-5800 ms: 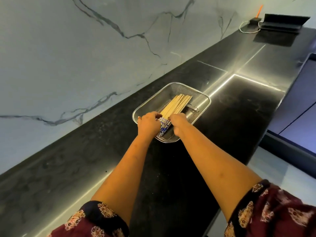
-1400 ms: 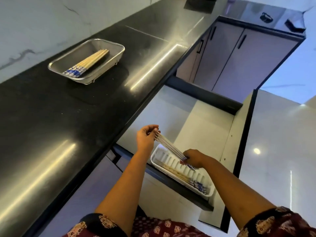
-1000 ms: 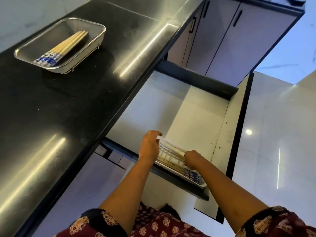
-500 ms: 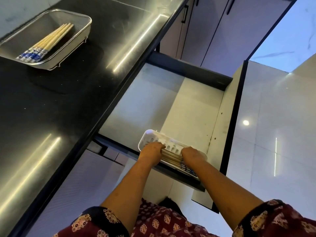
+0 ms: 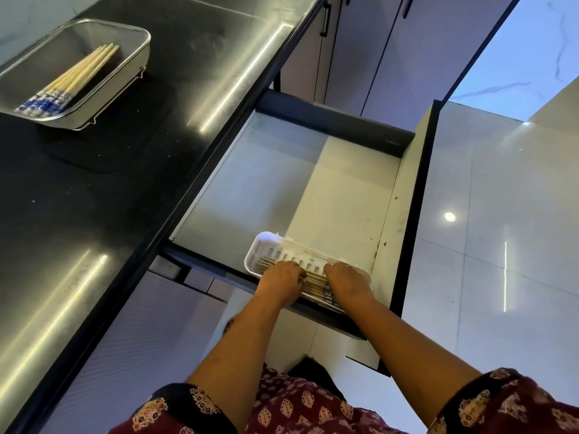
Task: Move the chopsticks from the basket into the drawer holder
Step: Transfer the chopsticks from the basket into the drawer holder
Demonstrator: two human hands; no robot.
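At the far left, the mesh basket (image 5: 75, 76) sat on the black surface (image 5: 94, 198), near the wall and well back from its front edge. A bundle of chopsticks (image 5: 70, 81) lay in it on a slant, the blue-patterned ends toward the near corner.

Right of the surface edge, the drawer (image 5: 282, 189) stood pulled open. Its pale floor was bare except for the white slotted holder (image 5: 272, 245), which lay along the near front wall. Chopsticks in the holder (image 5: 313, 281) lay lengthwise in it, showing between the two hands.

The left hand (image 5: 279, 285) rested palm down over the sticks with its fingers curled. Whether its grip pinched any of them could not be told. Just right of it, the right hand (image 5: 347, 281) lay flat over the patterned ends. Its grip also could not be read.

The step in hand looked like settling a batch into the holder. The task seemed partly done, since the basket was not yet empty. The next move probably called for lifting both hands clear and reaching up and left, over the surface edge, to the basket.

There was open room in the drawer behind the holder. The surface between its front edge and the basket was bare. The overhanging edge was the thing to clear when rising.
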